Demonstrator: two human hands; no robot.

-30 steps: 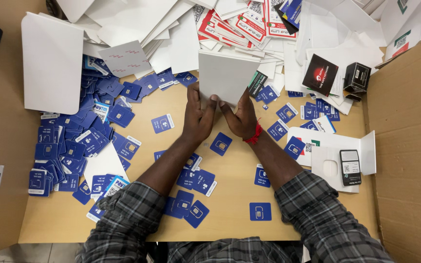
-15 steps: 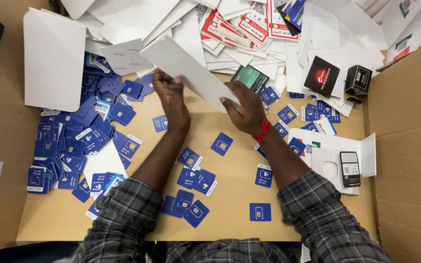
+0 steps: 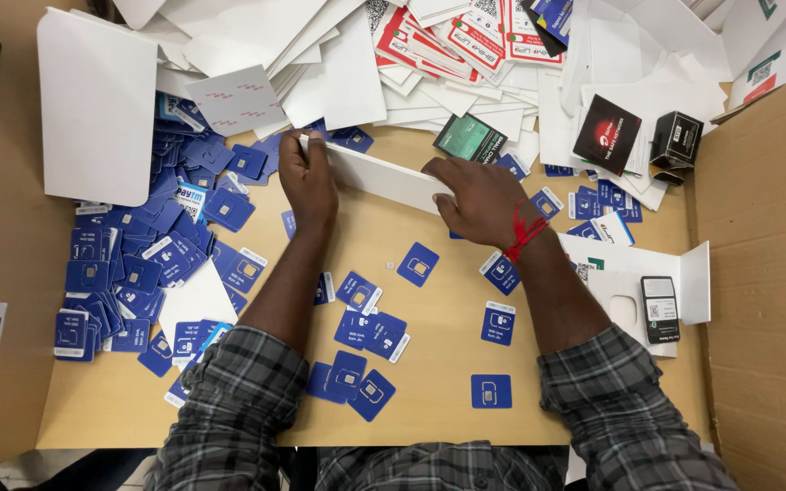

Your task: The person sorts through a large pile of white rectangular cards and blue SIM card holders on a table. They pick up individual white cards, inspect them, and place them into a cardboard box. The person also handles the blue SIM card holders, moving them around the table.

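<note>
Both hands clamp one flat white cardboard sleeve (image 3: 384,179) at upper centre of the frame: the left hand (image 3: 307,175) pinches its left end, the right hand (image 3: 482,198) its right end, holding it edge-on just above the tan wooden worktop (image 3: 438,345). The sleeve looks light, thin and fairly stiff, yet likely to crease or bow if squeezed mid-span, so the two ends seem the sound places for a grip. Its smooth faces could be somewhat slippery. A heap of loose white card sheets (image 3: 256,36) fills the top of the frame. Small blue square cards (image 3: 147,264) lie piled at left and scattered below the hands.
</note>
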